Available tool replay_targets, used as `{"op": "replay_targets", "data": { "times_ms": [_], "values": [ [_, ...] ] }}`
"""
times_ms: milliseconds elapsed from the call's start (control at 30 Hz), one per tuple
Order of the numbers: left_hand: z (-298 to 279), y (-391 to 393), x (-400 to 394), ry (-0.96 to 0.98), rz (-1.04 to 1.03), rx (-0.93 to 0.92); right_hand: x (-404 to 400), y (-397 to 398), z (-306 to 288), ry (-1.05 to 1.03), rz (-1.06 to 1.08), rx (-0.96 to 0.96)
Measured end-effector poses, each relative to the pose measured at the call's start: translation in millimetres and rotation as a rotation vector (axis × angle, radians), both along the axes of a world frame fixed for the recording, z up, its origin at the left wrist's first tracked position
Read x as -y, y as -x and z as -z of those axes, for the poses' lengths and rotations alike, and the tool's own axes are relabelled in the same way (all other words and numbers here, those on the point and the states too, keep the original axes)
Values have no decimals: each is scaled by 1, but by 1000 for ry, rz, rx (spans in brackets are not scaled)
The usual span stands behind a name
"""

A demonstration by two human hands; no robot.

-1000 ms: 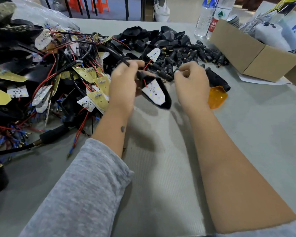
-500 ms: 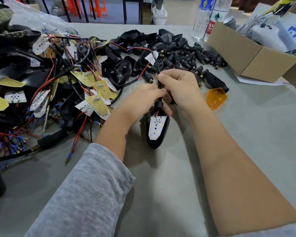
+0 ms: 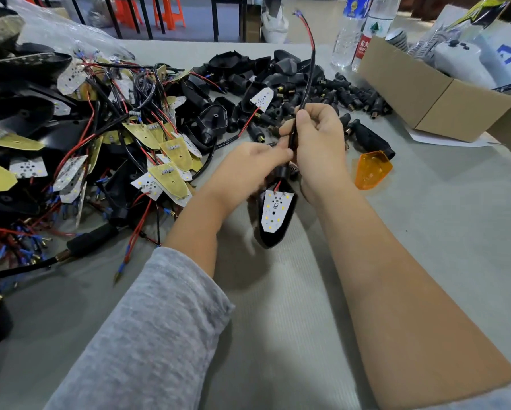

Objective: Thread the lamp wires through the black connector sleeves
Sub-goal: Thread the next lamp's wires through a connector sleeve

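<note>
Fingers of the right hand (image 3: pixel 319 140) pinched the black sheathed lamp wire (image 3: pixel 307 84) above the black lamp housing with its white LED board (image 3: pixel 275 213), left hand (image 3: pixel 248 170) steadying its neck; judging so, a black connector sleeve must next slide on.

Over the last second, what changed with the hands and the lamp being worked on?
The lamp swung from lying sideways to hanging point-down. The right hand took hold of its wire, now standing upward. The left hand kept its grip. Orange lens and parts pile stayed put.
</note>
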State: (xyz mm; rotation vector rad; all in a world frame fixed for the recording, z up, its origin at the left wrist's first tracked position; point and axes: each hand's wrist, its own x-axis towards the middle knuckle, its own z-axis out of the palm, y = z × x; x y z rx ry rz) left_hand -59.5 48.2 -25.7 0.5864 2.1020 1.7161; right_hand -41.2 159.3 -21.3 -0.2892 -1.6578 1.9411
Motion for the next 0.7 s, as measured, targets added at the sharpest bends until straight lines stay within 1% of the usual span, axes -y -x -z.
{"op": "replay_targets", "data": {
  "times_ms": [67, 100, 200, 300, 367, 467, 567, 633, 700],
  "values": [
    [-2, 5, 4, -23, -45, 122, 1, 2, 0, 42, -19, 11],
    [-2, 7, 6, -23, -76, 143, 3, 2, 0, 68, -40, 16],
    [1, 13, 8, -88, -238, 124, 12, 2, 0, 95, -118, 56],
    [5, 19, 6, -259, -365, 141, 21, 1, 3, 8, -265, 134],
    [6, 23, 8, -397, -409, 164, 25, -1, 4, -72, -384, 183],
    [5, 25, 14, -593, -450, 184, 29, -4, 6, -104, -527, 222],
    [5, 25, 17, -707, -507, 162, 27, -7, 6, -143, -611, 245],
    [4, 25, 19, -761, -559, 146, 26, -8, 5, -131, -656, 255],
    [4, 25, 21, -816, -593, 172, 25, -9, 4, -121, -681, 271]
  ]
}}
